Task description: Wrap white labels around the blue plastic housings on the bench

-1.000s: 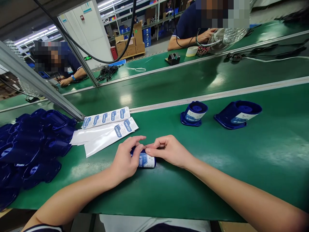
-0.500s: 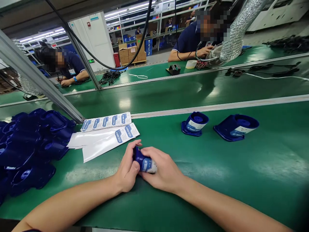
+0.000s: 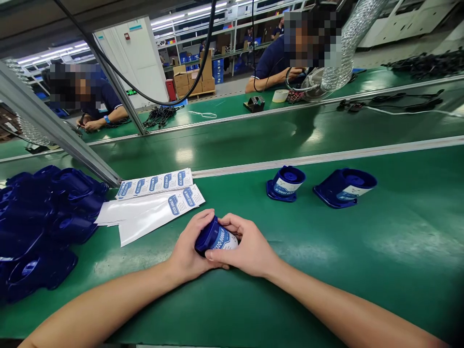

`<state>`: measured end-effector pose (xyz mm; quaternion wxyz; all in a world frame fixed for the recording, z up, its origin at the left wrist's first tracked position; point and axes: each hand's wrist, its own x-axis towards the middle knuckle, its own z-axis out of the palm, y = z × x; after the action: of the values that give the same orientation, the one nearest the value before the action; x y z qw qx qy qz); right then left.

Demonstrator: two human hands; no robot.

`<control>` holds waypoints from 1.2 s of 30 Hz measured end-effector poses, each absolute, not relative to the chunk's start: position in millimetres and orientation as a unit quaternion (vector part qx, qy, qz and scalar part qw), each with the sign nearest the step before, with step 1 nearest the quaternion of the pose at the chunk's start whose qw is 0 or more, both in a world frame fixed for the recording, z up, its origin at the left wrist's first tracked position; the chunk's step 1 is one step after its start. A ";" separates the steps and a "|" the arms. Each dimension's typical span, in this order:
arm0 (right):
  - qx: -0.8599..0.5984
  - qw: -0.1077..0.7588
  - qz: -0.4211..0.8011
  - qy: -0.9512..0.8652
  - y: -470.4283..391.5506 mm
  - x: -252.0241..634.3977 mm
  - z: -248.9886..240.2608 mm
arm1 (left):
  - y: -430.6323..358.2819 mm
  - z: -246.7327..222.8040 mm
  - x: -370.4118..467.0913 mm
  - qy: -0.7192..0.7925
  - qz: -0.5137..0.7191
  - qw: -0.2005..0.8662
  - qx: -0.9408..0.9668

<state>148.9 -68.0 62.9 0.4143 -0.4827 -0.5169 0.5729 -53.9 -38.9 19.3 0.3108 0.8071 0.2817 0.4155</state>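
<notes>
Between both hands is a dark blue plastic part (image 3: 206,238) with a white and blue label (image 3: 224,239) on its side. My left hand (image 3: 188,246) wraps round its left end, some fingers beneath it. My right hand (image 3: 250,246) grips the labelled end, thumb across the label's lower edge. Sheets of labels (image 3: 155,183) and a mostly bare backing sheet (image 3: 145,224) lie just beyond my left hand. Two more labelled blue parts, a smaller one (image 3: 286,183) and a larger one (image 3: 346,187), stand on the green table to the right.
A heap of blue parts (image 3: 43,217) covers the table's left side. A metal post (image 3: 72,130) slants up behind it. Across a raised rail (image 3: 326,158), two people work at another green bench, one (image 3: 271,60) beside a silver duct (image 3: 339,58). A black cable (image 3: 145,94) hangs overhead.
The held part has turned so its label faces up more, and my right thumb now lies across it. The view has shifted slightly, moving the surroundings left.
</notes>
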 end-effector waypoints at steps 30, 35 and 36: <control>-0.361 0.315 0.801 -0.358 -53.5 172.7 51.5 | -17.3 46.7 -66.6 0.056 0.337 0.153 0.927; -0.346 0.319 0.785 -0.402 -49.7 176.3 45.4 | -16.8 46.8 -66.6 0.060 0.325 0.171 0.928; -0.342 0.320 0.781 -0.414 -49.4 176.9 45.2 | -16.3 45.9 -67.0 0.059 0.325 0.178 0.927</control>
<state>176.9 -49.4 45.2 0.3198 -0.3418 -0.4140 0.7807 -67.0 -16.3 45.9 0.1784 0.9270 0.0592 0.3246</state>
